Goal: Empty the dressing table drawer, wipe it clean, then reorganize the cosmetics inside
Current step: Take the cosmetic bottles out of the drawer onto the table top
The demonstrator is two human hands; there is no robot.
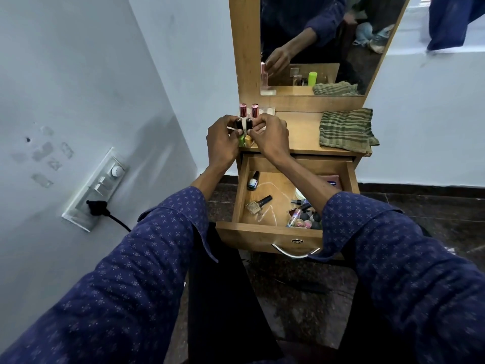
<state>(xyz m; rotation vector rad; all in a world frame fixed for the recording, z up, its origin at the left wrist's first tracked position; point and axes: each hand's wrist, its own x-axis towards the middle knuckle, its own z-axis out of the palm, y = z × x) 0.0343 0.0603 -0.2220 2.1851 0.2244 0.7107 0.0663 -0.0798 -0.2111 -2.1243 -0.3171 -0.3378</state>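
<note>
Your wooden counter [301, 132] carries two red-capped bottles [248, 110] at its back left corner, green and yellow bottles [244, 140] near the front left edge, and a striped cloth [346, 130] on the right.

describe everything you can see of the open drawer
The drawer is light wood-look board, pulled out below the tabletop, with a curved metal handle and a small round lock on its front. Its floor shows pale smears or scratches. Still inside lie a dark-capped blue bottle near the back left, a gold polish bottle on its side, a cluster of small cosmetics at the front right, and a dark red pack at the back right. Both forearms cross above it; nothing shows them touching it.
</note>
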